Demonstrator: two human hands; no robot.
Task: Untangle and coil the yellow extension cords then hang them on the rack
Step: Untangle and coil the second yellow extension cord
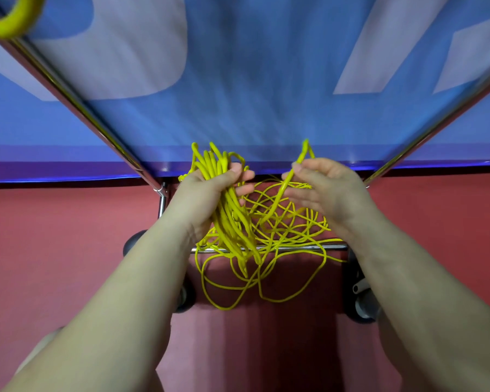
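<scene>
My left hand [207, 193] grips a thick bundle of gathered yellow cord loops [227, 219] that stick up above the fist and hang down below it. My right hand [323, 188] pinches a single yellow strand [283, 190] between thumb and fingers, lifted just right of the bundle. Beneath both hands a loose tangle of yellow cord [266, 267] lies on the red floor, draped over the low chrome bar [331, 247] of the rack. A yellow cord loop [9, 24] hangs on the rack's chrome pole at the top left.
Two chrome rack poles [77, 100] [441, 123] run diagonally up from the base, left and right. A blue and white banner [238, 80] fills the background behind them. Caster wheels [362, 306] [186, 299] sit at the base. Red floor [68, 236] lies all around.
</scene>
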